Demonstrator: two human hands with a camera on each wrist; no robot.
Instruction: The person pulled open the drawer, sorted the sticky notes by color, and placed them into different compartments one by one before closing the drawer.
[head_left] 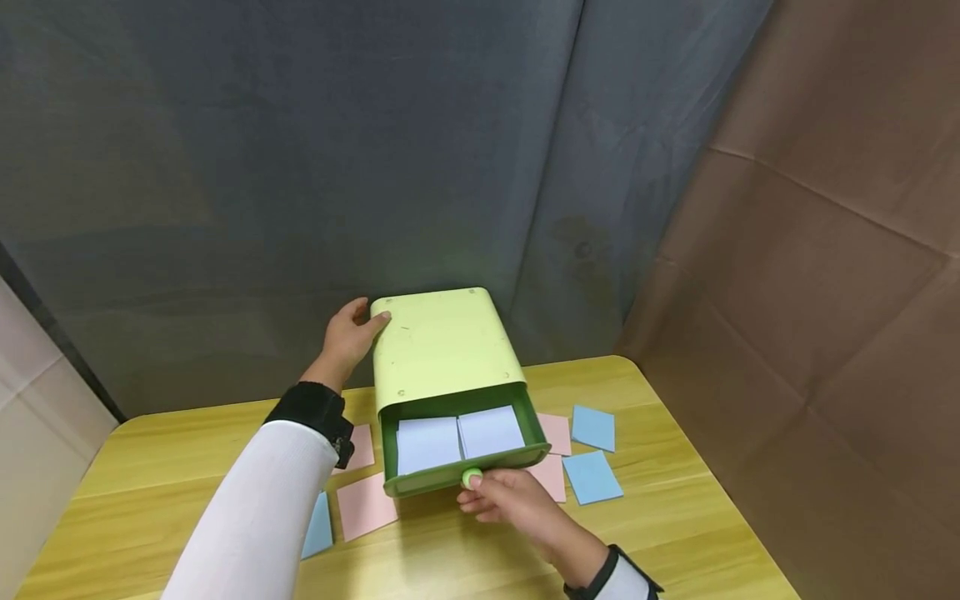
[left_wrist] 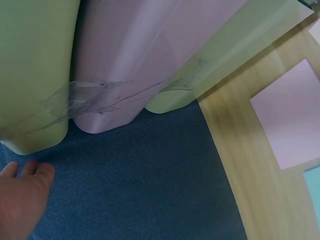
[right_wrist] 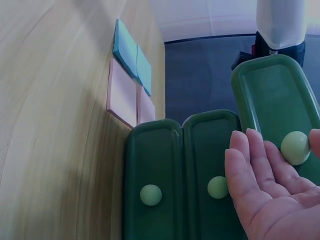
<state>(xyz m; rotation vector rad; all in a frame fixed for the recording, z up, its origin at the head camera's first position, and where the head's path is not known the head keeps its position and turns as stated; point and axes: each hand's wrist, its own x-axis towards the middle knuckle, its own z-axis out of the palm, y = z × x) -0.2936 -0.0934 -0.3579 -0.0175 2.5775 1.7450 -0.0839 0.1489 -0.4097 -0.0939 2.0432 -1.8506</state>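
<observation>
— Now, steadying the pale green plastic drawer cabinet [head_left: 442, 350] at the table's far edge, left hand [head_left: 347, 337] flat, fingers straight?
— Yes; right hand [head_left: 510, 500] pinching the top drawer's round light-green knob [head_left: 472, 478]. Pull straight, level, slowly.

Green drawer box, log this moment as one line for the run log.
left hand: rests on box top | right hand: pinches knob | top drawer: open, white sheets inside | table: pink, blue sheets
</observation>
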